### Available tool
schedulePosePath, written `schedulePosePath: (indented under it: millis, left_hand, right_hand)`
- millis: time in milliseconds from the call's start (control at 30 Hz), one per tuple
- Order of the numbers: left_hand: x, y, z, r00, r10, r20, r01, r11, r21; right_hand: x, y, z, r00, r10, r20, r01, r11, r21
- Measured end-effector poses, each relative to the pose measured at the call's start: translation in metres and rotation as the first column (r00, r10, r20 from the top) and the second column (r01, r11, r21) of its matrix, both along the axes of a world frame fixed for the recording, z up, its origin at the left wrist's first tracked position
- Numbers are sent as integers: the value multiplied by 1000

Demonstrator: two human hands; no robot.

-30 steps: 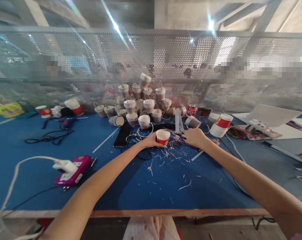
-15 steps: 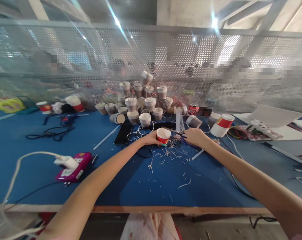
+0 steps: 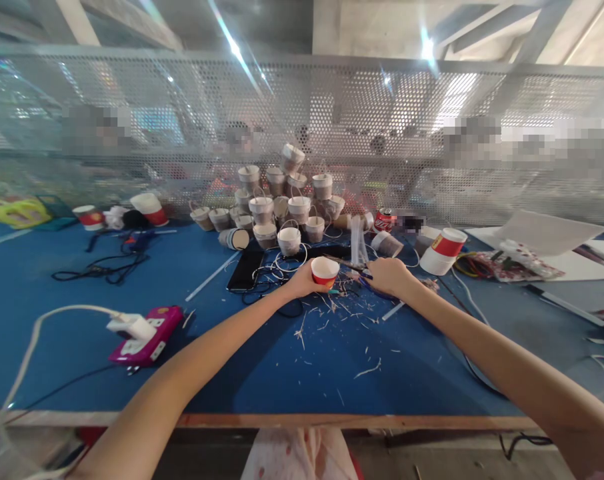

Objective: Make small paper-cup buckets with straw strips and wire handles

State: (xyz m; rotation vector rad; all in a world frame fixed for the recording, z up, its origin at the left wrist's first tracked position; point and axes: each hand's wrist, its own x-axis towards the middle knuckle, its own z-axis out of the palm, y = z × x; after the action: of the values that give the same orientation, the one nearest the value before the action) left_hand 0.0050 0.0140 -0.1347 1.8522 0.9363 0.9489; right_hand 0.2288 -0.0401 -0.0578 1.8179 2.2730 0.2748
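My left hand [image 3: 303, 281] is wrapped around a red and white paper cup [image 3: 325, 272], held upright above the middle of the table. Close to its right, my right hand [image 3: 388, 275] is closed on scissors [image 3: 358, 269] with blue handles; their blades point left toward the cup rim. Whether the blades touch the cup I cannot tell. Thin pale scraps [image 3: 332, 305] lie scattered under and in front of both hands. Behind the cup stands a stack of small whitish buckets [image 3: 289, 240] with thin handles.
A black phone [image 3: 245, 271] lies left of the cup. Farther left sits a magenta power strip [image 3: 155, 340] with a white plug. A stacked pair of red and white cups [image 3: 443, 252] stands at right, near a cola can [image 3: 383, 220]. A perforated screen [image 3: 182, 133] closes off the back.
The cup in my left hand has shifted very slightly left. My right hand keeps its grip on the scissors and has hardly moved.
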Motion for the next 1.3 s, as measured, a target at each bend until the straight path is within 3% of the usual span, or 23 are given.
schedulePosePath:
  millis: [167, 300, 533, 700, 833, 967, 1300]
  left_hand:
    - [-7, 8, 5, 976, -214, 37, 215, 976, -23]
    - [-9, 10, 7, 962, -269, 45, 271, 962, -46]
    - [-7, 12, 6, 966, -250, 71, 254, 965, -69]
    - [-7, 10, 8, 973, -185, 134, 207, 964, -168]
    - [-9, 10, 10, 955, -121, 270, 200, 936, -290]
    - [-12, 10, 12, 909, -47, 414, 225, 891, -394]
    - [-13, 3, 25, 892, -16, 453, 229, 878, -419]
  right_hand:
    - [-4, 2, 3, 1000, 18, -9, -19, 1000, -10]
    - [-4, 3, 2, 1000, 23, -13, -23, 1000, -13]
    - [-2, 3, -4, 1000, 13, -12, -13, 1000, -18]
    - [0, 5, -3, 999, -32, -33, 32, 999, 4]
    - [2, 10, -6, 965, -164, -206, 166, 986, -12]
    - [1, 12, -14, 894, -201, -400, 205, 978, -33]
    - [-10, -1, -27, 866, -188, -463, 227, 974, 29]
